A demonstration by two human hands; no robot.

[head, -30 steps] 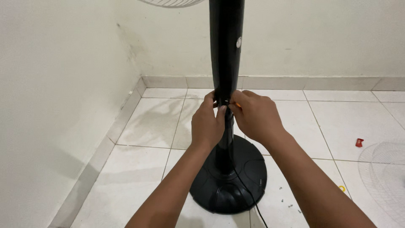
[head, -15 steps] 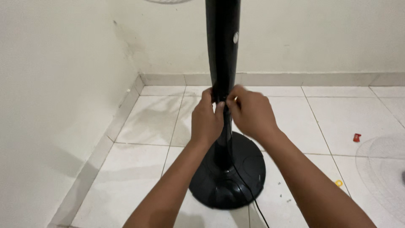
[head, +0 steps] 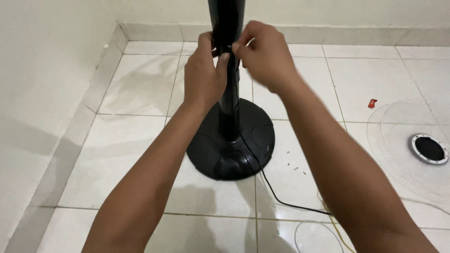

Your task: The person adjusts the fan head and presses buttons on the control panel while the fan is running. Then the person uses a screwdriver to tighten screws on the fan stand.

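White tiled floor point(head: 140, 93), frame centre: left hand point(head: 204, 77) wraps black fan pole point(head: 227, 18); right hand point(head: 265, 56) fingers pinch closed at pole, contents unclear.

Running out of the top edge: black fan column point(head: 226, 18), upper part unseen. Covering the column's middle stretch: left hand point(head: 204, 77) and right hand point(head: 265, 56), fingertips meeting on something too hidden to tell. Blurring slightly at the right hand's knuckles. Being clipped by the right edge: white fan grille point(head: 412, 140). Lying too small to identify: specks point(head: 293, 165) beside the round base point(head: 230, 154); likewise a red bit point(head: 372, 103).
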